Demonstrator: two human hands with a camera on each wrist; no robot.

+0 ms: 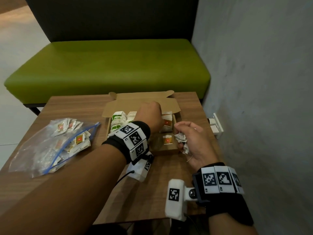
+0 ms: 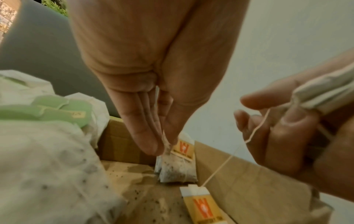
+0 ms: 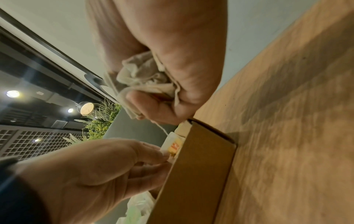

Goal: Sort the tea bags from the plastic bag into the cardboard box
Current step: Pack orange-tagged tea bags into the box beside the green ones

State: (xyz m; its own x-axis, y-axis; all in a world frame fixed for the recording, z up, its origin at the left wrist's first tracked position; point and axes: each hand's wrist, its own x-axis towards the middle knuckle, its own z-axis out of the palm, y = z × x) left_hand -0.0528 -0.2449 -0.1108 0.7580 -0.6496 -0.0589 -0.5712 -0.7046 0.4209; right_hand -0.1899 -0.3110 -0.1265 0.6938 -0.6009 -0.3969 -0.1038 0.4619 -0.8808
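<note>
Your left hand (image 2: 153, 98) pinches an orange-tagged tea bag (image 2: 177, 163) into the cardboard box (image 1: 169, 149) while your right hand (image 1: 191, 143) clutches a bunch (image 3: 145, 77), whose dangling string (image 2: 220, 169) could snag.

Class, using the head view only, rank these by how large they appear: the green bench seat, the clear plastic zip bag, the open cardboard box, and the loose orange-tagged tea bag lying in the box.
1. Green bench seat
2. Clear plastic zip bag and open cardboard box: look alike, and hands cover part of the box, so unranked
3. Loose orange-tagged tea bag
</note>
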